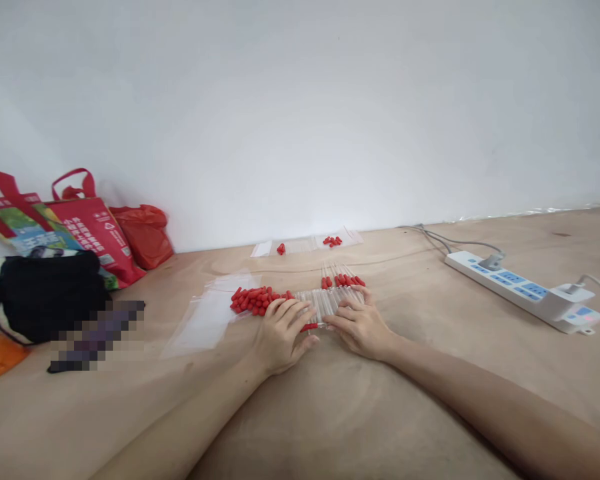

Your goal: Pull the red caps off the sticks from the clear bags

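A row of clear thin tubes (325,301) with red caps lies on the wooden surface (330,413) in front of me. My left hand (280,333) rests with fingers stretched flat on the left part of the row, beside a heap of loose red caps (253,299). My right hand (360,327) lies flat on the right part of the row, fingers extended over the tubes. A red-capped tube end (309,327) shows between the two hands. Neither hand grips anything.
Clear plastic bags (205,317) lie left of the caps; more bags with red caps (333,241) sit near the wall. A white power strip (525,291) with cables lies at right. Red shopping bags (97,227) and black-striped cloth (40,293) are at left.
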### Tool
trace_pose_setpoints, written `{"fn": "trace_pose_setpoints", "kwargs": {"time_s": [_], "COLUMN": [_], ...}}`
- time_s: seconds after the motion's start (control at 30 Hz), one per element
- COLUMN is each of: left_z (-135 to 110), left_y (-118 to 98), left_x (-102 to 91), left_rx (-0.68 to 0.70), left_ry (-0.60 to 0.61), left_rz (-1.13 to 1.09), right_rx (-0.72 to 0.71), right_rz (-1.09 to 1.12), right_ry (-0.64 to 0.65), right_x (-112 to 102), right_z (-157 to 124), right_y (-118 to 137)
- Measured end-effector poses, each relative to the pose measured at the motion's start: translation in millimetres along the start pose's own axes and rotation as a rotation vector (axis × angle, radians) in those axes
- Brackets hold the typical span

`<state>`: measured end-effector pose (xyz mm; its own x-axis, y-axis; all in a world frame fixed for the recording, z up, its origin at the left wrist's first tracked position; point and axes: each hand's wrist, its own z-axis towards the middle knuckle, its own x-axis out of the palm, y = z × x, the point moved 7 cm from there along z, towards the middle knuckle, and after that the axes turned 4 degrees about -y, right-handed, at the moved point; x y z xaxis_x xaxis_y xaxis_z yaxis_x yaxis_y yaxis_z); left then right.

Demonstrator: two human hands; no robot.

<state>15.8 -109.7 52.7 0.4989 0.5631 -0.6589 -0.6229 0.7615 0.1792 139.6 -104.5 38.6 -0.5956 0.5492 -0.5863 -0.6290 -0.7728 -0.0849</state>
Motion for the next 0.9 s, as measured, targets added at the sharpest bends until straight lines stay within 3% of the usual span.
{"fn": "trace_pose_setpoints", "kwargs": {"time_s": [0.07, 0.27, 0.73, 0.9], "left_z": [-0.5, -4.1, 1.4, -1.9], "left_y": [-1.9, -1.2, -8.1, 0.0], "left_x": [2.9, 2.0, -9.3, -14.9], "left_rx": [0.024, 0.027, 0.123, 0.111], "left_ry": [0.027, -0.045, -0.023, -0.033], "left_rz": [-0.015, -0.026, 0.087, 0.070], "right_rx": [-0.008, -0.047, -0.095, -0.080], "right_rz": [0.009, 0.017, -0.015, 0.016], "right_ry": [-0.010, -0.014, -0.035, -0.044], "right_x": [-2.4, -8.0, -14.1, -15.4], "right_z": [0.6, 3.3, 9.0, 0.8], "right_y": [2.1, 7.4, 10.9, -1.2]}}
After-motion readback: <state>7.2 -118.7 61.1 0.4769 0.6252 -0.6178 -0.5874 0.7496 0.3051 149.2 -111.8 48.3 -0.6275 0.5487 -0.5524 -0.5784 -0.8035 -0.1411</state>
